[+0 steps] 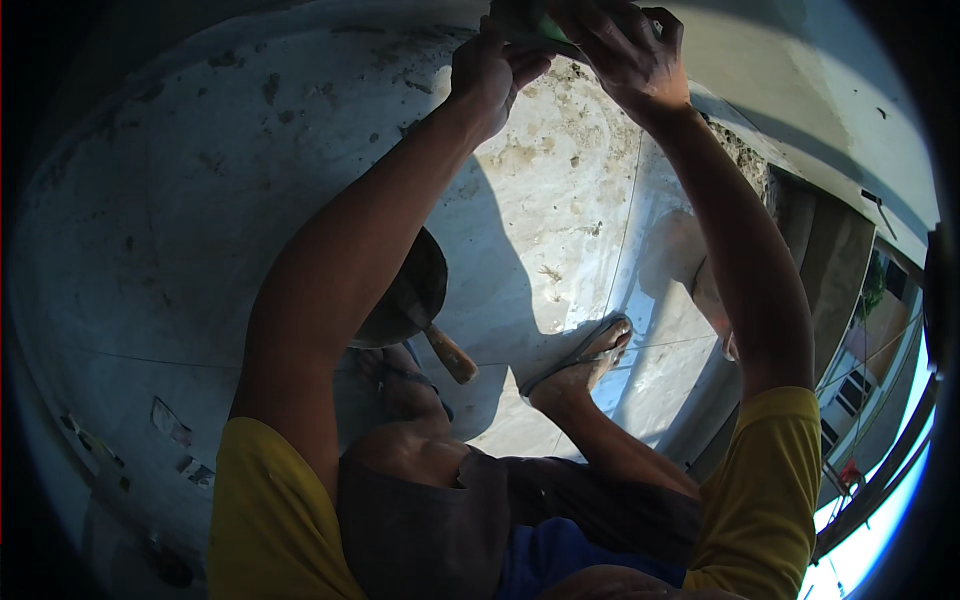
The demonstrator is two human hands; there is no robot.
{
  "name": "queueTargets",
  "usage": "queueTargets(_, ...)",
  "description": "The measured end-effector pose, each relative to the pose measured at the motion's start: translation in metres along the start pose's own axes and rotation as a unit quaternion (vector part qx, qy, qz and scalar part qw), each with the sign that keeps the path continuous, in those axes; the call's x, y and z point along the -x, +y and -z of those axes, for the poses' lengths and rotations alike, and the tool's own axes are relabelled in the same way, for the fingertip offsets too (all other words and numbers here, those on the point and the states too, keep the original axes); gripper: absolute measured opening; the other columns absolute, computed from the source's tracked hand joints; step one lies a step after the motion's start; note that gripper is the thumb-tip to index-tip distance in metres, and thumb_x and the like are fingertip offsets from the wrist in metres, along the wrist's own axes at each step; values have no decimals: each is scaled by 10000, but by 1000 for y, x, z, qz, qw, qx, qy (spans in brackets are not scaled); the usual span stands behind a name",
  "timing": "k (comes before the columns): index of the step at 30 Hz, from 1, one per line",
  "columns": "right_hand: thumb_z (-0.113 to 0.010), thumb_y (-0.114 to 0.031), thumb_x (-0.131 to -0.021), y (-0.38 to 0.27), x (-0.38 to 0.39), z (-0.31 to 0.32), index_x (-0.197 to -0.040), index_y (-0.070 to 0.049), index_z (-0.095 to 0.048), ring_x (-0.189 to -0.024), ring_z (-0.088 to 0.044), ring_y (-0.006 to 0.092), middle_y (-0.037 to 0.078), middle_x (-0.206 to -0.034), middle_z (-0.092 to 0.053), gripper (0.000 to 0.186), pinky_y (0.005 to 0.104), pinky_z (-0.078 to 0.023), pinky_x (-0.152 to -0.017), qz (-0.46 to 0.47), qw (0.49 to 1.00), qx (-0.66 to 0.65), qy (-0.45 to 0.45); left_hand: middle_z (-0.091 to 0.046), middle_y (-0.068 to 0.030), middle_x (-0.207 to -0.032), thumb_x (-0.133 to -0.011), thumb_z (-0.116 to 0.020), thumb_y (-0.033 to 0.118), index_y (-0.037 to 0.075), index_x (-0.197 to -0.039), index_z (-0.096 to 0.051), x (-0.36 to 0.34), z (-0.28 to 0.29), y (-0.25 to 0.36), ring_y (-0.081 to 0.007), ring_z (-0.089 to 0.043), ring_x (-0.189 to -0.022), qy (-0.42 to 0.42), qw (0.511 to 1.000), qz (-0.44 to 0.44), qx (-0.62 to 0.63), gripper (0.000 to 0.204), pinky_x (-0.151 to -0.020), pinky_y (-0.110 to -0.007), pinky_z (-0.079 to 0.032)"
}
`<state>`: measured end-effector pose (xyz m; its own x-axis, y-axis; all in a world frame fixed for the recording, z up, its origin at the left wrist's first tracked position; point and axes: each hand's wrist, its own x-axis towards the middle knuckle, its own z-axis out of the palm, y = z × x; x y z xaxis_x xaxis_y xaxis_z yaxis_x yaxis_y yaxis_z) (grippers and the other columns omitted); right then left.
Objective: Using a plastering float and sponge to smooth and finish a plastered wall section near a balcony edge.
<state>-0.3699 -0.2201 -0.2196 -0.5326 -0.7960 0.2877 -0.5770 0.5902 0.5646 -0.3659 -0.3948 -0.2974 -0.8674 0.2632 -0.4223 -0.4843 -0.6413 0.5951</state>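
Both arms are raised to the top edge of the head view. My left hand [485, 80] is closed at the underside of a dark green object [540, 25], partly cut off by the frame edge. My right hand [640, 70] has its fingers curled over the same object's right part. A round dark pan [410, 285] rests on the pale, stained floor [540, 230] behind my left forearm, partly hidden by it. A wooden handle [450, 355], apparently of a tool in the pan, sticks out toward the lower right.
My sandaled feet [590, 365] are on the floor, either side of the handle. A pale wall [840, 90] is at the upper right. An opening at the far right shows a building [855, 390] and railings. Small scraps [170, 420] lie at the lower left.
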Motion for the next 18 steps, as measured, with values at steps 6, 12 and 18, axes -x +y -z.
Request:
queueTargets(6, -724, -130, -726, 36, 104, 51, -1404, -243, -530, -1142, -539, 203, 28, -1329, -535, 714, 437, -380, -965, -129, 980, 14, -154, -594, -257, -1191, -1072, -201, 394, -104, -1253, -435, 7, 1, 4, -316, -621, -1135, -1, 1000, 10, -15, 579, -1037, -391, -526)
queueTargets(12, -669, -296, -644, 7, 120, 47, -1450, -11, -415, -1157, -545, 220, 105, -1296, -571, 892, 335, -389, -1027, -506, 474, -715, -88, -569, -273, -1222, -1072, -189, 391, -114, -1267, -415, 5, -2, 1, -332, -603, -1162, -5, 1000, 3, -11, 586, -1069, -404, -498)
queueTargets(18, -629, -262, -682, -2, 111, 14, -1465, -2, -393, -1059, -584, 208, 107, -1235, -594, 858, 314, -445, -966, -531, 281, -797, -55, -600, -253, -1180, -1070, -202, 406, -120, -1261, -409, -3, 0, -4, -325, -650, -1075, 5, 1000, -2, -6, 597, -1000, -394, -555)
